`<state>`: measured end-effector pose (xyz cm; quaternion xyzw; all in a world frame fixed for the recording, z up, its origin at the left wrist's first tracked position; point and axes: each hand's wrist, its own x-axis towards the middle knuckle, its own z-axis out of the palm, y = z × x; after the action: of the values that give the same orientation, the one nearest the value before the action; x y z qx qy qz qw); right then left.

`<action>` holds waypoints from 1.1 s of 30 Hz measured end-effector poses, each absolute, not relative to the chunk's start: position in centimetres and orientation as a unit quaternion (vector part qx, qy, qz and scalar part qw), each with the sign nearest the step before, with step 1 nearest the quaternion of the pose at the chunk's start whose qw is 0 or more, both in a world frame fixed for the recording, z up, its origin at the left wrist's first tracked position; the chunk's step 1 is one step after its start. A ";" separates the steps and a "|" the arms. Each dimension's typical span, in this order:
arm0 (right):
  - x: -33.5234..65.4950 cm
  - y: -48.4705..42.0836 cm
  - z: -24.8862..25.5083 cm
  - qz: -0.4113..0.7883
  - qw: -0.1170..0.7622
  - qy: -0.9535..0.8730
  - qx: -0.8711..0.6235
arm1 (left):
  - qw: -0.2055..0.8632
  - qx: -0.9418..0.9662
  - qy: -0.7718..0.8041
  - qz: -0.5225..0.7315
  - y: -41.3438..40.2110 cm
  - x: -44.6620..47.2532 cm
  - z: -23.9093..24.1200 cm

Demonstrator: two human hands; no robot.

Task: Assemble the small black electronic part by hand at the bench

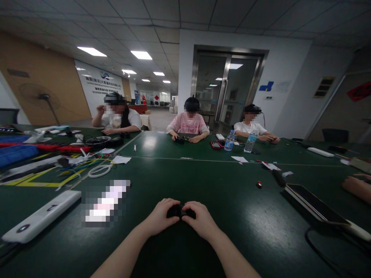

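My left hand (pixel 160 217) and my right hand (pixel 200 219) meet over the dark green table (pixel 220 200), close to its near edge. Both are curled around one small black object (pixel 179 211), held between the fingertips of the two hands. Most of that object is hidden by my fingers, so I cannot make out what it is. A tiny red part (pixel 259 184) lies on the table to the right of my hands, apart from them.
A long white bar (pixel 40 217) lies at the left, a phone (pixel 314 204) at the right. Coloured wires and a white coil (pixel 99 170) clutter the far left. Three people sit across the table with two water bottles (pixel 250 141). Another person's hand (pixel 356 187) rests at the right edge.
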<state>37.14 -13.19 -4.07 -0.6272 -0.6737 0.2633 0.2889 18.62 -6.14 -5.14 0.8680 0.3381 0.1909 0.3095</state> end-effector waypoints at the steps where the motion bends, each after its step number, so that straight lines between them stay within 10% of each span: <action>1: 37.1 -13.2 -4.1 0.265 0.292 -0.673 -0.626 | 0.310 0.868 0.337 0.191 -6.2 18.6 -5.1; 33: 39.3 -13.2 -3.5 0.286 0.437 -0.581 -0.624 | 0.306 0.867 0.344 0.189 -6.2 18.6 -5.0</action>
<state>39.30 -13.16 -3.50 -0.6240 -0.5811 0.2861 0.4372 18.57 -6.24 -5.03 0.8674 0.3440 0.1887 0.3062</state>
